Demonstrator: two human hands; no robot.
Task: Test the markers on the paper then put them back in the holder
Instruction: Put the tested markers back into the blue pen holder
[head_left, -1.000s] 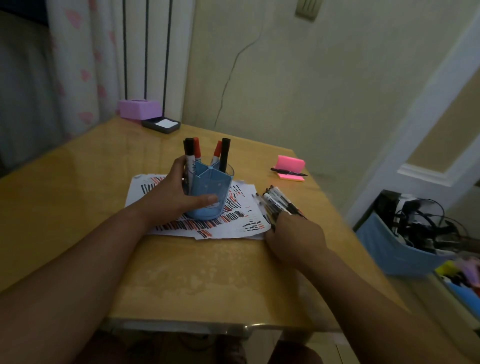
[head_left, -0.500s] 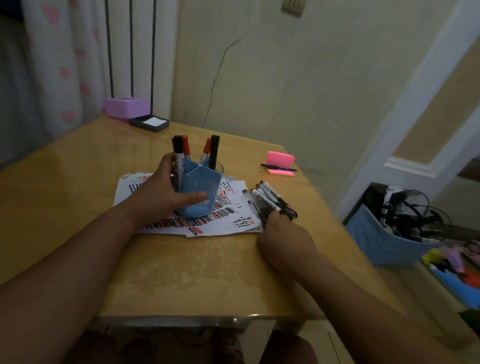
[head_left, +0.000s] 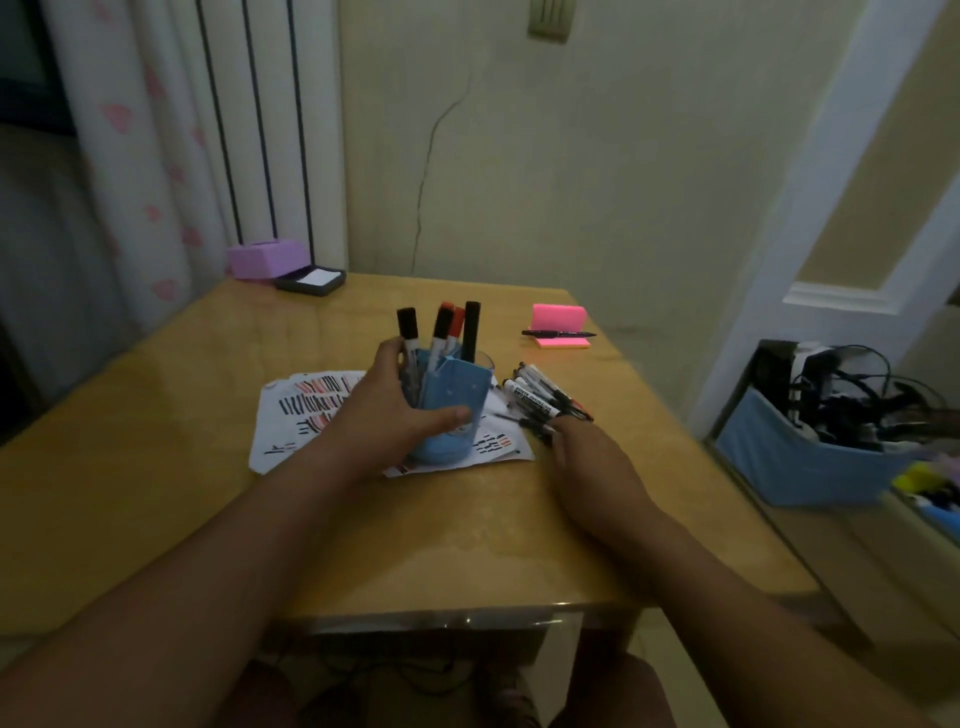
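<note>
A blue holder (head_left: 457, 400) stands on sheets of paper (head_left: 301, 410) covered with black and red strokes. Several black and red capped markers (head_left: 457, 327) stick up out of it. My left hand (head_left: 395, 410) grips the holder from its left side, thumb across the front. To the right lies a heap of black-capped markers (head_left: 540, 397) on the table. My right hand (head_left: 587, 457) rests at the near end of that heap with its fingers among the markers; which marker they hold is hidden.
The wooden table (head_left: 467, 535) carries a pink sticky-note pad (head_left: 561, 325) with a black pen on it at the far right, and a purple box (head_left: 267, 260) and dark tray (head_left: 311, 280) at the far left. A blue bin of cables (head_left: 810, 452) stands right of the table.
The view has tilted a little. My left hand stays on the holder. My right hand stays at the marker heap, its fingers shifted slightly among the markers.
</note>
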